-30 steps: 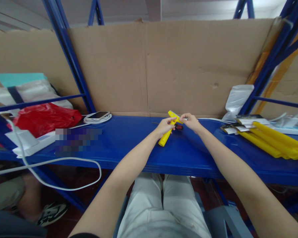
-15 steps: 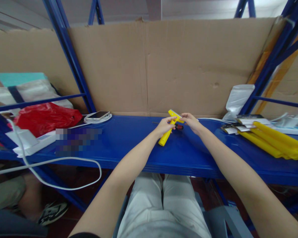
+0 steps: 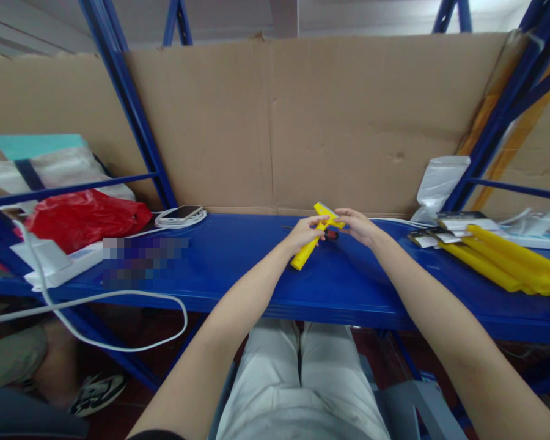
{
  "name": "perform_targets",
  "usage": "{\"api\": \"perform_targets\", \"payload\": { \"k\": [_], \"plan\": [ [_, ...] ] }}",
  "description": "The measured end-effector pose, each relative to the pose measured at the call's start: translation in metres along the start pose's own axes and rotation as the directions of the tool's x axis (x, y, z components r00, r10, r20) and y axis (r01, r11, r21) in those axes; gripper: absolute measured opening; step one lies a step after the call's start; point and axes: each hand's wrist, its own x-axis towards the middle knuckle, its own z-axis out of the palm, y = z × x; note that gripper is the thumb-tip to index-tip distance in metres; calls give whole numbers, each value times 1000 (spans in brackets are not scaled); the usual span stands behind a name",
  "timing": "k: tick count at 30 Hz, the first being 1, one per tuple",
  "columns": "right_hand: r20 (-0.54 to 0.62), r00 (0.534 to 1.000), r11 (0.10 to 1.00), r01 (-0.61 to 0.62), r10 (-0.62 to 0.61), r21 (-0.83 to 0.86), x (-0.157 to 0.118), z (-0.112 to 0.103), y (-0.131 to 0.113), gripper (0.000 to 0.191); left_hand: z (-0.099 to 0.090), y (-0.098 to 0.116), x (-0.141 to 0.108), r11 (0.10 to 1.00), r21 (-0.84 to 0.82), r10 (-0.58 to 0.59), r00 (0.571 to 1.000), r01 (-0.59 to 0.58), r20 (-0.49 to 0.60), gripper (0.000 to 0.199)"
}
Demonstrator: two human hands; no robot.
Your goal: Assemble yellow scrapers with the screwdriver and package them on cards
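A yellow T-shaped scraper (image 3: pixel 305 254) is held above the blue tabletop, its handle slanting down toward me and its wide head pointing away. My left hand (image 3: pixel 302 234) is wrapped around the handle just below the head. At the head's right end, the fingers of my right hand (image 3: pixel 358 227) pinch the edge; the fingertips are partly hidden. Behind the scraper lies a screwdriver (image 3: pixel 332 234) with a red and black handle, its thin shaft reaching left behind my left hand.
Several yellow scrapers (image 3: pixel 508 260) lie stacked at the right of the blue table (image 3: pixel 238 269). A phone (image 3: pixel 183 212) rests on a coiled white cable at left, near a red plastic bag (image 3: pixel 89 217) and a power strip (image 3: pixel 68 269). Cardboard (image 3: pixel 275 122) stands behind. Another person's leg shows lower left.
The scraper's head has shifted slightly to the right and turned a little. My right hand has moved slightly right along with it, while my left hand keeps its hold.
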Motion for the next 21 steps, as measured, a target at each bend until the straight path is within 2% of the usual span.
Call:
{"api": "perform_targets", "payload": {
  "k": [5,9,12,15,18,21],
  "plan": [
    [-19,1000,996,2,0,89,-2,-1,0,23,-2,0,2,1000,-8,27,998,-27,-55,62],
    [-2,1000,996,-13,13,85,-4,1,0,11,-3,0,4,1000,21,22,995,-20,-97,65],
    [-8,1000,997,-17,17,75,-5,2,-1,8,-3,-1,4,996,86,37,995,-29,-94,64],
    [-23,1000,998,-8,9,60,-4,2,0,8,-3,-4,5,971,236,59,997,-47,-46,63],
    [-30,999,1000,20,-19,21,-2,2,3,10,-4,-7,3,859,497,125,992,-124,31,62],
    [-27,999,999,41,-41,8,1,3,5,11,-3,-6,-5,626,747,226,969,-225,102,60]
  ]
}}
